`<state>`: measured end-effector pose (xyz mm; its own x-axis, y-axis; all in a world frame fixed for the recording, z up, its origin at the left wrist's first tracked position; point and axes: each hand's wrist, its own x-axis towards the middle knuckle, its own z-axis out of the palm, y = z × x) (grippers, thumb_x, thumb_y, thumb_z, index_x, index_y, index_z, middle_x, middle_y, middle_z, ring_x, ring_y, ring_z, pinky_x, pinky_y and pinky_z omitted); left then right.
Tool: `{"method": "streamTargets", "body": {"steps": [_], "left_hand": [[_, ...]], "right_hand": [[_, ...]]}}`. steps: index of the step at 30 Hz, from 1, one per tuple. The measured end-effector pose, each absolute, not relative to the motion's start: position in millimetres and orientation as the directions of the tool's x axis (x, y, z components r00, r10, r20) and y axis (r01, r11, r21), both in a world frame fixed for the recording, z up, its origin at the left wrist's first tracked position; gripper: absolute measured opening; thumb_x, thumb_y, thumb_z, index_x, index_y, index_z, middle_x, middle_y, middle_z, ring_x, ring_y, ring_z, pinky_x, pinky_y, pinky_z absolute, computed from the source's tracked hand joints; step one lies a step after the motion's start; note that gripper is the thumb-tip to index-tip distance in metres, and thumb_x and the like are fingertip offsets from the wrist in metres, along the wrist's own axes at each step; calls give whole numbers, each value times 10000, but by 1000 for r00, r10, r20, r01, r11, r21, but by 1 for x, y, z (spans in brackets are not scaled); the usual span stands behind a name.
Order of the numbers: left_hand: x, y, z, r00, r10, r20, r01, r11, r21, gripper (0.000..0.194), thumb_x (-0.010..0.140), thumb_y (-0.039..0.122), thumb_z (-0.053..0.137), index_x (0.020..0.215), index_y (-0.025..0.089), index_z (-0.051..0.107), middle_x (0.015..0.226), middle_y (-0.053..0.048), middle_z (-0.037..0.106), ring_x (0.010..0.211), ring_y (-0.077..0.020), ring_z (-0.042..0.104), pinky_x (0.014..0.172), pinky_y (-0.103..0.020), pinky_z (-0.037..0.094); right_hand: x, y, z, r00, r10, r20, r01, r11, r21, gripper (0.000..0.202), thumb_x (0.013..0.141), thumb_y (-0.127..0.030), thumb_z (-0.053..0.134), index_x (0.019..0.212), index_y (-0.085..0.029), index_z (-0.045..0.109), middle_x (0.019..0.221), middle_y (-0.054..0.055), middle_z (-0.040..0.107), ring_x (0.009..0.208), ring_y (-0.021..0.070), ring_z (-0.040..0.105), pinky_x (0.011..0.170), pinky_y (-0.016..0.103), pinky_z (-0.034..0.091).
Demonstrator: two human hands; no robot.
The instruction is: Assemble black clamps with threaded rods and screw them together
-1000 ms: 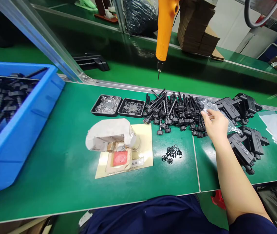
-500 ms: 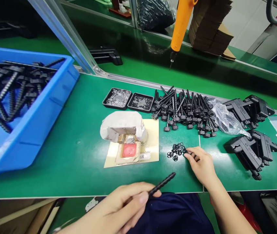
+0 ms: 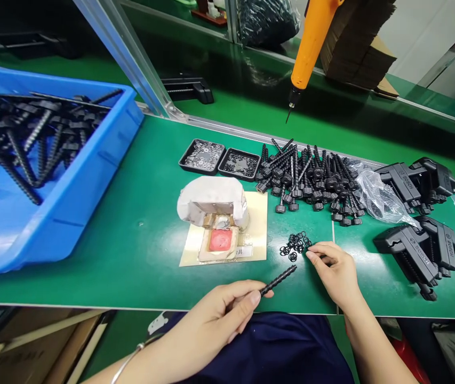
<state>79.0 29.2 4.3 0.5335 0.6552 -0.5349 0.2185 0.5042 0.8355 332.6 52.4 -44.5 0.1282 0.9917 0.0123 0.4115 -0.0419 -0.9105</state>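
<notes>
A black threaded rod [image 3: 281, 279] is gripped in my left hand [image 3: 227, 309], its bare tip pointing up and to the right. The rod's other end is hidden inside the fist. At the right side of a small pile of black O-rings [image 3: 294, 244], my right hand [image 3: 333, 269] has thumb and forefinger pinched together on an O-ring [image 3: 308, 247]. Behind the pile lies a heap of black threaded rods with knobs [image 3: 311, 178].
A white-topped fixture with a red pad [image 3: 220, 240] stands left of the O-rings. Two small parts trays [image 3: 202, 156] sit behind it. Left is a blue bin [image 3: 103, 154] of rods; right are black clamp bodies [image 3: 407, 253] and a plastic bag [image 3: 383, 197]. An orange screwdriver [image 3: 311, 45] hangs above.
My left hand has brought the rod up and rightward, closer to the O-rings. My right hand stays by the pile, fingertips pinched. The whole view has shifted slightly.
</notes>
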Motion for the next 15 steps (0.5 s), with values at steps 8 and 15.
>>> {"method": "streamTargets", "body": {"steps": [8,15], "left_hand": [[81,32,9,545,641,-540,257,485,836,644,874,737,461,1068,143,619,576,72,376,503,-115,327,441,-224,276],[80,33,17,626,650,-431,250,356,900,431,978,541,403,734,192,464,622,54,388,557,-112,369,493,-219,314]], "right_hand": [[335,46,-16,86,989,-120,102,-128,-986,115,736,-344,820,755,-234,792,847,42,717,595,114,622,539,209,540],[309,33,7,-98,975,-197,-134,-210,-969,116,690,-234,881,754,-270,791,807,21,769,716,146,736,651,162,603]]}}
